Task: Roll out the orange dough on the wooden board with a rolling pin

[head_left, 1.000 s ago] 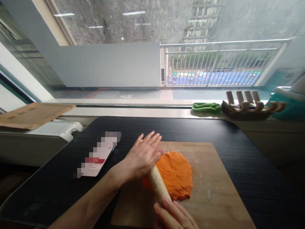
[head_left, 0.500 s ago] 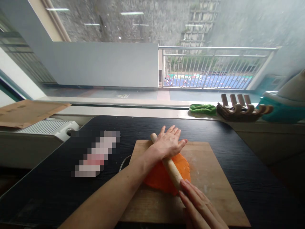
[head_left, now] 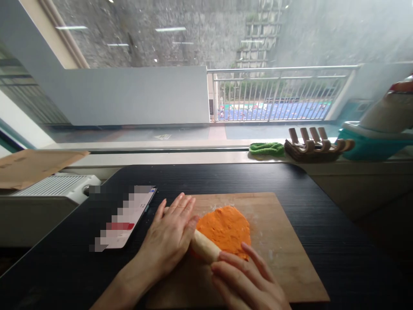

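A light wooden rolling pin point(head_left: 205, 247) lies at a slant across the left edge of a flat orange sheet of dough point(head_left: 226, 228). My left hand point(head_left: 171, 230) rests palm down over the pin's far part, fingers stretched out and lying flat. At the near end, my right hand point(head_left: 247, 275) has its fingers bent over the pin, with one fingertip by the dough's lower edge. The dough has an uneven rim and lies on a wooden board point(head_left: 284, 258) dusted with some white powder. Both hands hide parts of the pin.
A phone point(head_left: 129, 230), partly pixelated, lies on the black table point(head_left: 77, 241) left of the board. Along the windowsill are a green cloth point(head_left: 266, 149), a brown rack-like holder point(head_left: 309, 150) and a turquoise container point(head_left: 371, 140). Brown cardboard point(head_left: 38, 165) sits above a white radiator point(head_left: 61, 185).
The rolling pin has moved left and toward me, from across the dough to its left edge. My left hand has travelled with it, uncovering most of the dough. The right hand has shifted left.
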The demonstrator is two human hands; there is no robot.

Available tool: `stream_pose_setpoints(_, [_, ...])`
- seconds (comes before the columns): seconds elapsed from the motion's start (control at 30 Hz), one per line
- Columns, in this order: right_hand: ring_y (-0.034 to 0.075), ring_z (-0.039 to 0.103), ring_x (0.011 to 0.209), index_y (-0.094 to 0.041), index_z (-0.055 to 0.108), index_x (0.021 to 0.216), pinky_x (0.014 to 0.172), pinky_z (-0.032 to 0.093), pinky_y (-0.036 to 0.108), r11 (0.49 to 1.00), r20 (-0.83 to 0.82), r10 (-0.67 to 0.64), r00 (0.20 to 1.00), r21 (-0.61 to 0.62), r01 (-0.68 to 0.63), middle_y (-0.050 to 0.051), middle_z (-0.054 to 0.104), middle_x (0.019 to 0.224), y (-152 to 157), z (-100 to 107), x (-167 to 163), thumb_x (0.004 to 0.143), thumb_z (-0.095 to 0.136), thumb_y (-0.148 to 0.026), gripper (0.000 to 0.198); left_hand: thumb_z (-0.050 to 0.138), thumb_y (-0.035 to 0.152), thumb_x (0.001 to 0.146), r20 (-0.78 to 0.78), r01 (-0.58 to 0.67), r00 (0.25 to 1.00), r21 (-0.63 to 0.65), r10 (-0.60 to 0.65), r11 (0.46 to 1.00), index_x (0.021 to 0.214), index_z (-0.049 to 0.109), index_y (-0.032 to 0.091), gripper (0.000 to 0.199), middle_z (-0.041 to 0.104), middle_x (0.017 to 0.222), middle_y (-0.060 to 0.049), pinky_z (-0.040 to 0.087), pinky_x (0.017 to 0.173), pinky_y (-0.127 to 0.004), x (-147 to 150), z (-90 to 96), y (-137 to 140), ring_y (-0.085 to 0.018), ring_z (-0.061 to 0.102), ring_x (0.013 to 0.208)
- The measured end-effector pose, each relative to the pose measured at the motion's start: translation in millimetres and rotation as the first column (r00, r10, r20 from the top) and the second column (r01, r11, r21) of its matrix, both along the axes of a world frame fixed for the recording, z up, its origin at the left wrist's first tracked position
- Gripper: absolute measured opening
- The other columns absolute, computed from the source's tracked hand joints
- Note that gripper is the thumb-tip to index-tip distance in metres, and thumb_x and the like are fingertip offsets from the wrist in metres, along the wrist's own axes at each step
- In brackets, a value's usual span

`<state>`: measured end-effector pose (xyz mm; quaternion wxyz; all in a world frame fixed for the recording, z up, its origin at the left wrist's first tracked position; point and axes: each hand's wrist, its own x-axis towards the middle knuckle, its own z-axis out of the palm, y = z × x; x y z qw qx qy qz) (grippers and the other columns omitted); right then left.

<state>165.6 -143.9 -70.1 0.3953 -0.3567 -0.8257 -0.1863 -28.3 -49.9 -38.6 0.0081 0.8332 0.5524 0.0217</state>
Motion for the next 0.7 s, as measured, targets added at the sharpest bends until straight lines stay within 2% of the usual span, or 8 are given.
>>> stream_pose_setpoints(0.07, [0.013,0.06,0.107,-0.019,0.062,0.11,0.106,0.036,0.033,0.995,0.061,-0.071,0.996,-0.068,0.076,0.001,0.068,0.108,10.7,9.1,10.6,0.092,0.042,-0.016,0.027,0.016,0.04,0.094,0.005,-0.004,1.0,0.006,0.004,1.0,0.138,0.037,0.014,0.055,0.035,0.146,-0.006,0.014,0.112,-0.051,16.0,1.5,13.7,-0.022,0.022,0.138])
stream_pose_setpoints(0.13, [0.019,0.056,0.112,-0.014,0.054,0.122,0.101,0.041,0.038,0.963,0.113,-0.201,0.973,-0.158,0.217,0.009,0.063,0.118,22.3,11.7,18.4,0.093,0.04,-0.021,0.034,0.017,0.04,0.094,0.027,0.001,1.0,0.018,-0.002,1.0,0.136,0.041,0.013,0.056,0.038,0.144,-0.008,0.016,0.111,-0.051,33.1,3.5,29.7,-0.022,0.026,0.137])
stream_pose_setpoints(0.23, [0.026,0.052,0.117,-0.01,0.05,0.126,0.097,0.043,0.047,0.895,0.212,-0.322,0.923,-0.249,0.369,0.014,0.058,0.124,38.1,8.9,26.6,0.092,0.041,-0.029,0.04,0.017,0.045,0.093,0.061,-0.012,0.998,0.02,0.011,1.0,0.135,0.042,0.013,0.058,0.039,0.143,-0.009,0.02,0.11,-0.051,49.8,5.9,46.0,-0.023,0.029,0.135])
stream_pose_setpoints(0.3, [0.028,0.048,0.12,-0.009,0.048,0.127,0.098,0.04,0.05,0.873,0.257,-0.364,0.895,-0.242,0.424,0.016,0.055,0.128,42.3,5.8,30.4,0.092,0.041,-0.032,0.043,0.017,0.046,0.093,0.069,-0.012,0.998,0.004,0.012,1.0,0.135,0.042,0.013,0.058,0.04,0.142,-0.009,0.023,0.109,-0.05,50.2,6.0,45.1,-0.024,0.031,0.134])
stream_pose_setpoints(0.43, [0.025,0.041,0.127,-0.009,0.049,0.127,0.107,0.029,0.045,0.947,0.318,-0.27,0.909,-0.085,0.311,0.012,0.053,0.131,26.5,-2.6,30.2,0.091,0.045,-0.03,0.041,0.023,0.044,0.093,0.044,0.088,0.995,0.094,-0.093,0.992,0.135,0.042,0.013,0.055,0.041,0.142,-0.009,0.022,0.11,-0.05,23.6,0.0,13.0,-0.024,0.031,0.134])
stream_pose_setpoints(0.53, [0.022,0.04,0.128,-0.012,0.052,0.124,0.112,0.018,0.042,0.977,0.299,-0.198,0.934,-0.019,0.213,0.008,0.057,0.127,10.1,-8.0,25.5,0.092,0.043,-0.039,0.043,0.03,0.04,0.093,0.01,0.199,0.978,0.226,-0.207,0.954,0.138,0.038,0.017,0.051,0.04,0.142,-0.006,0.026,0.108,-0.048,-5.8,-8.7,-13.7,-0.024,0.032,0.134])
stream_pose_setpoints(0.63, [0.026,0.035,0.13,-0.008,0.047,0.129,0.111,0.018,0.048,0.955,0.281,-0.228,0.932,-0.122,0.27,0.011,0.052,0.132,16.3,-5.4,25.5,0.091,0.039,-0.048,0.055,0.031,0.037,0.093,-0.002,0.198,0.978,0.327,-0.208,0.924,0.14,0.033,0.016,0.052,0.04,0.143,-0.006,0.028,0.108,-0.048,-21.1,-14.3,-15.8,-0.023,0.033,0.133])
stream_pose_setpoints(0.7, [0.028,0.034,0.131,-0.008,0.044,0.132,0.109,0.021,0.05,0.908,0.311,-0.255,0.916,-0.248,0.337,0.013,0.047,0.136,34.8,1.2,29.9,0.093,0.037,-0.046,0.055,0.028,0.038,0.093,0.011,0.128,0.99,0.348,-0.14,0.929,0.138,0.037,0.012,0.053,0.041,0.142,-0.009,0.029,0.106,-0.051,-18.1,-14.5,-3.7,-0.026,0.034,0.133])
